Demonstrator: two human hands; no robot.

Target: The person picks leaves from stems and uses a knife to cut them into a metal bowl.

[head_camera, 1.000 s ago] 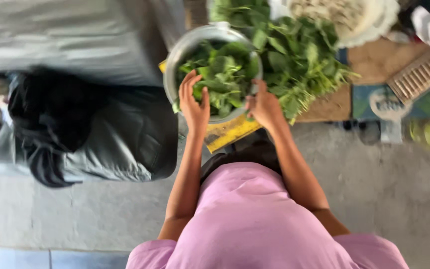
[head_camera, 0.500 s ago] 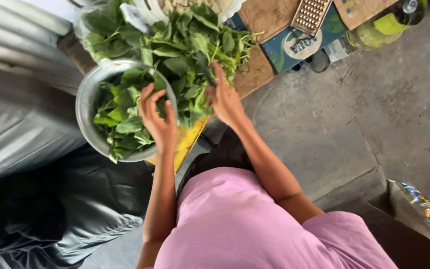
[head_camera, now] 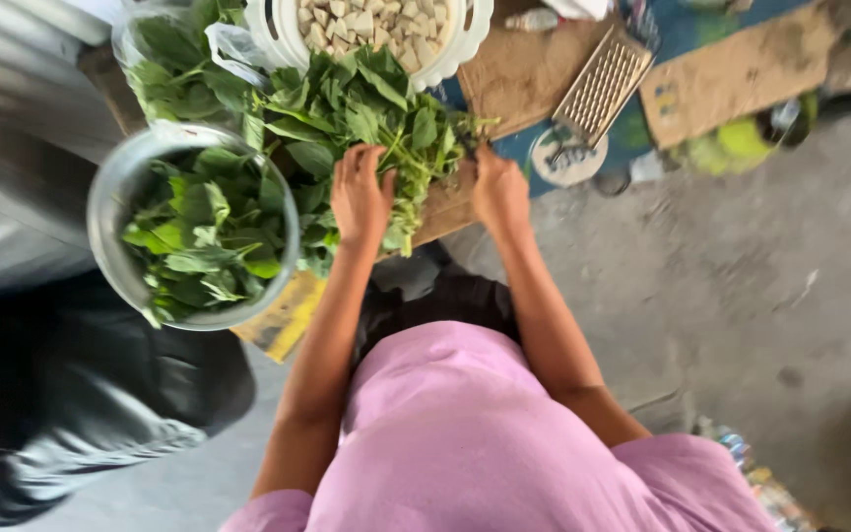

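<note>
One heap of loose green leaves (head_camera: 366,118) lies on a brown board, and everything else here sits around it. The left hand (head_camera: 360,197) rests palm-down on the near edge of the heap, fingers spread and slightly curled into the stems; whether it has closed on any of them cannot be told. The right hand (head_camera: 500,192) sits at the heap's right edge, fingers bent down toward the leaf tips, knuckles up; its grip is hidden, so I cannot tell whether it has hold of anything.

Left of the heap stands one round metal bowl (head_camera: 110,202), partly filled with picked leaves. Beyond the heap, at the top of the view, is one white plastic basket (head_camera: 465,34) holding pale cut chunks. Up and left of the heap, a clear plastic bag (head_camera: 164,49) bulges with more greens. Right of the heap lies one metal grater (head_camera: 603,84), slanted, its handle end over a round pale lid (head_camera: 568,158). Further right, one flat piece of brown cardboard (head_camera: 731,84) lies on a blue sheet, with a green bottle (head_camera: 741,143) just below it. Below the bowl, a yellow flat package (head_camera: 283,315) sticks out from under the board. The bare grey concrete floor (head_camera: 741,286) spreads to the right of the heap.
</note>
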